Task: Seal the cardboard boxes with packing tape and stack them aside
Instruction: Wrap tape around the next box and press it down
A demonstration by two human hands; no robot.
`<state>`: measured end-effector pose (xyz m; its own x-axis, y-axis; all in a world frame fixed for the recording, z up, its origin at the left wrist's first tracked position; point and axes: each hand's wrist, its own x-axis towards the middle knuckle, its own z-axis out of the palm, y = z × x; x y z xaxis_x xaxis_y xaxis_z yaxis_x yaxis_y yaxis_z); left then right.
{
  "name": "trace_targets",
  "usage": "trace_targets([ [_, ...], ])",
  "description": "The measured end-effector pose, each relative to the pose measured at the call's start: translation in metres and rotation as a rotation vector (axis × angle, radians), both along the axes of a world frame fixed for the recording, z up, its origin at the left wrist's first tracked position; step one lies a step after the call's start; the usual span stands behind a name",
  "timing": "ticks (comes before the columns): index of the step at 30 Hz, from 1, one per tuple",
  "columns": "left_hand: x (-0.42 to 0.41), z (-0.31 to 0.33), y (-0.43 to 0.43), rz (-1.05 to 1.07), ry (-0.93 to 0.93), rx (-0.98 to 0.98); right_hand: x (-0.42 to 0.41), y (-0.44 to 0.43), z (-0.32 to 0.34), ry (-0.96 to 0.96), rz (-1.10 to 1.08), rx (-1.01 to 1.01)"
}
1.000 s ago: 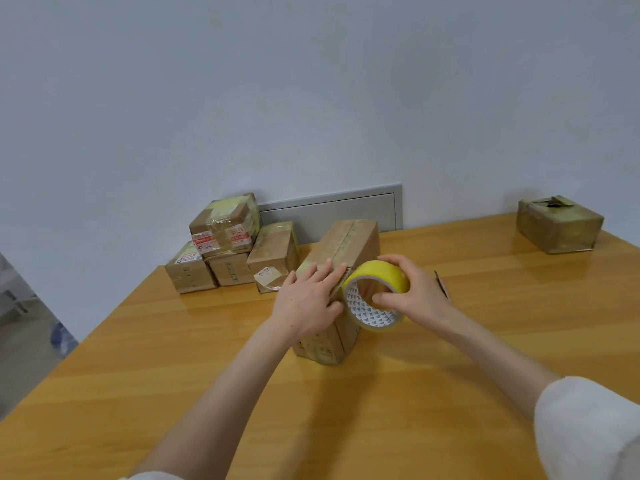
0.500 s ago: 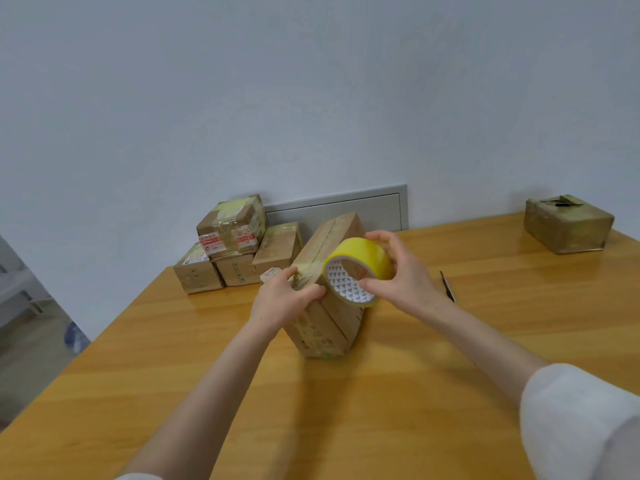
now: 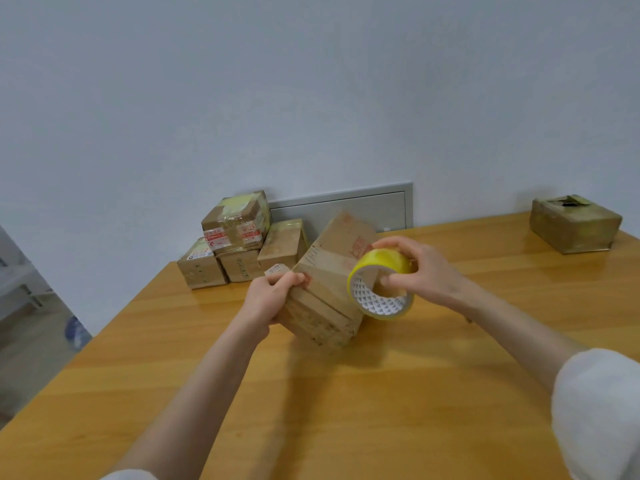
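Item 1: long brown cardboard box, rectangular, matt, with red print on its upper face and faded print on its near end. It is at mid-bench, tilted, with its near lower end on the honey-coloured wooden bench, whose surface is glossy and grained.

Item 2: roll of yellow packing tape, glossy outside, with a white core printed in small triangles. It is held just beside the box's right side.

Item 3: left hand, fingers clenched over the box's near left top edge, grasping it.

Item 4: right hand, fingers curled over the top of the roll and thumb across its opening, grasping it. White fleecy sleeve on that arm.

Item 5: cluster of 4 small cardboard boxes at the rear left against the pale wall. They are wrapped in clear and yellowish tape, 1 sits on top, and some carry red-and-white labels.

Item 6: squat cardboard box at the far right, well apart, shiny with tape, its top torn open. Contents cannot be seen.

Item 7: grey flat metal panel, set in the wall behind the bench.
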<state>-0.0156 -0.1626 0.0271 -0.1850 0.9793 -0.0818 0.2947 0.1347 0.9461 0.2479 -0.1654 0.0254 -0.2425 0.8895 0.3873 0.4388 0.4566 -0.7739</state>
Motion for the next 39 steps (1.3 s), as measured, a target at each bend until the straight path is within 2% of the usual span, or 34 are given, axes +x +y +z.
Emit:
trace_targets([
  [3, 0.003, -0.007, 0.001, 0.034, -0.093, -0.055, -0.002, 0.001, 0.005, 0.058, -0.039, 0.015],
  [7, 0.001, -0.024, -0.006, 0.036, -0.158, -0.123, 0.001, -0.001, 0.002, -0.234, -0.014, -0.070],
  [12, -0.013, -0.035, -0.004, 0.023, -0.192, -0.191, -0.003, 0.001, -0.004, -0.301, 0.021, -0.077],
  [18, -0.016, -0.035, 0.001, -0.012, -0.190, -0.224, -0.004, 0.006, 0.008, -0.588, 0.065, -0.245],
  [22, -0.018, -0.034, -0.001, -0.035, -0.174, -0.266, -0.014, 0.009, 0.008, -0.737, 0.015, -0.234],
  [24, -0.017, -0.031, -0.004, -0.041, -0.034, -0.193, -0.016, 0.010, 0.007, -0.750, 0.001, -0.217],
  [25, -0.016, -0.029, -0.004, -0.043, 0.166, -0.076, -0.017, 0.010, 0.006, -0.734, 0.007, -0.216],
  [27, -0.011, -0.025, -0.003, -0.047, 0.704, 0.283, -0.017, 0.011, 0.003, -0.702, 0.017, -0.204],
  [28, -0.003, -0.022, -0.004, -0.103, 0.878, 0.442, -0.017, 0.012, 0.002, -0.691, 0.016, -0.192],
  [29, 0.008, -0.019, -0.005, -0.210, 0.992, 0.507, -0.019, 0.013, 0.001, -0.674, 0.015, -0.180],
  [32, 0.040, -0.028, -0.006, -0.471, 1.252, 0.355, -0.020, 0.012, -0.001, -0.553, 0.001, -0.152],
  [34, 0.044, -0.037, -0.005, -0.485, 1.379, 0.279, -0.014, 0.006, -0.005, -0.379, -0.043, -0.149],
  [37, 0.034, -0.042, -0.001, -0.463, 1.312, 0.202, -0.010, -0.004, -0.018, -0.092, -0.102, -0.167],
  [39, 0.030, -0.042, 0.001, -0.469, 1.276, 0.175, -0.014, -0.006, -0.027, -0.036, -0.122, -0.159],
])
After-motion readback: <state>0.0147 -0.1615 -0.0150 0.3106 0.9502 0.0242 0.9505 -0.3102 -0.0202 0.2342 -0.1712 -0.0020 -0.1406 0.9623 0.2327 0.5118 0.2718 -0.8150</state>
